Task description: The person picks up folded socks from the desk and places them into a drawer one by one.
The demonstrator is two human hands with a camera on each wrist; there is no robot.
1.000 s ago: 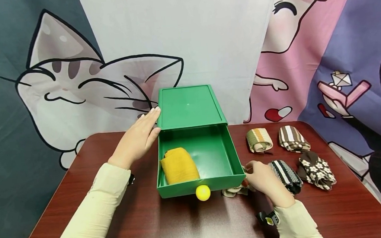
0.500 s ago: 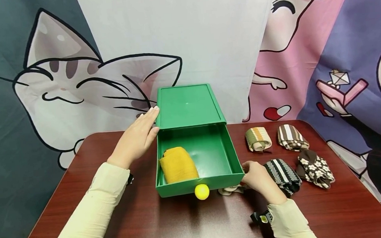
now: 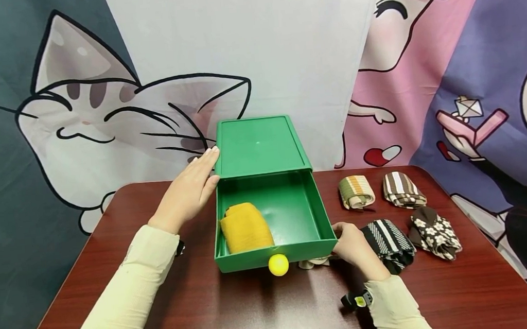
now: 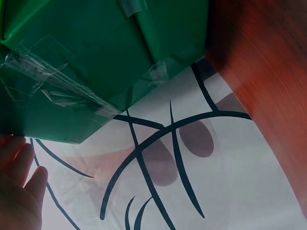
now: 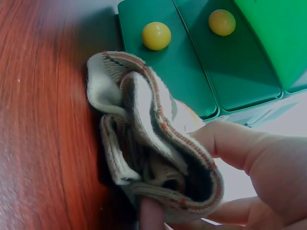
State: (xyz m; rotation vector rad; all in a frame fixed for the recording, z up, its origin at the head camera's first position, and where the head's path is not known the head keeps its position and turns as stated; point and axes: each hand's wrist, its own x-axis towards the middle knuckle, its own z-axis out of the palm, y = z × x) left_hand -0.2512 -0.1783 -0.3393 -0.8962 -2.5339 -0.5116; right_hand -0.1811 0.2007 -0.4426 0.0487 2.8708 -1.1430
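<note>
Hands: left [image 3: 184, 198] flat; right [image 3: 356, 246] pinches sock [image 5: 142, 106]

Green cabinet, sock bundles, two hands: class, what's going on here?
A person's right hand grips a pale sock, rolled up, just outside the open top drawer. Their left hand lies with straight fingers at the left side of the cabinet. A yellow bundle already sits in the drawer; four others lie on the table, to the right.

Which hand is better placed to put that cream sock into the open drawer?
Likely the right hand: it grips the cream sock near the drawer. The left hand, empty, is at the box's opposite side.
</note>
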